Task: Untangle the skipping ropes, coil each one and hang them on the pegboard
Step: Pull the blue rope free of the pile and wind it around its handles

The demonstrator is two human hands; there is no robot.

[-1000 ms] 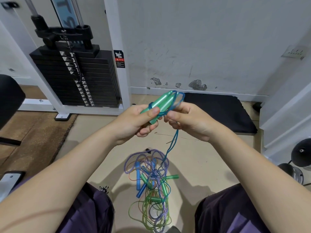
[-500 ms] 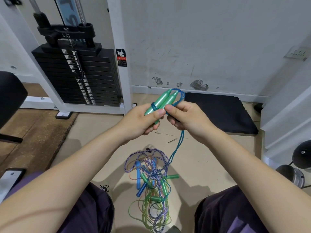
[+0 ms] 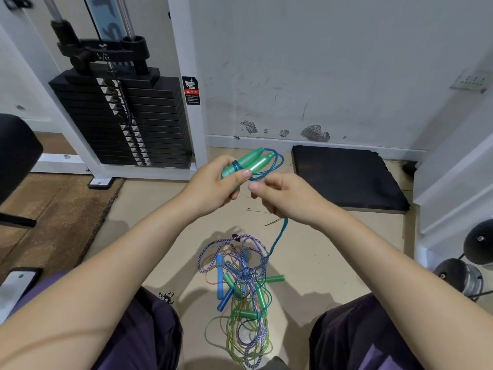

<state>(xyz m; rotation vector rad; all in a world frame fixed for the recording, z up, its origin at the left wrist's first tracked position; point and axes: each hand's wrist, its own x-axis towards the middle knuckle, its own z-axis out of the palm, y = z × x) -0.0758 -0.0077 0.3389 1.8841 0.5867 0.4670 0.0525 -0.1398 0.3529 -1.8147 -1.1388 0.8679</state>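
The pair of translucent green plastic handles [image 3: 248,164] is gripped in the left hand [image 3: 213,188]; the thin blue cord [image 3: 278,236] is pinched at 3 o'clock by the right hand [image 3: 282,198]. Wraps are probably best kept snug, with slack fed gently from the floor tangle [image 3: 240,284] at 6 o'clock.

Open floor [image 3: 333,252] lay right of the tangled ropes [image 3: 240,284], between the person's knees and the far wall [image 3: 320,62]. The tangle occupied the near centre between both thighs. A black mat [image 3: 344,177] covered the far right floor against the wall. The weight stack [image 3: 125,121] and its white frame [image 3: 184,84] closed off the far left. A black padded seat [image 3: 16,153] projected at the left edge. Dumbbells [image 3: 464,273] and a white upright [image 3: 453,182] blocked the right side.
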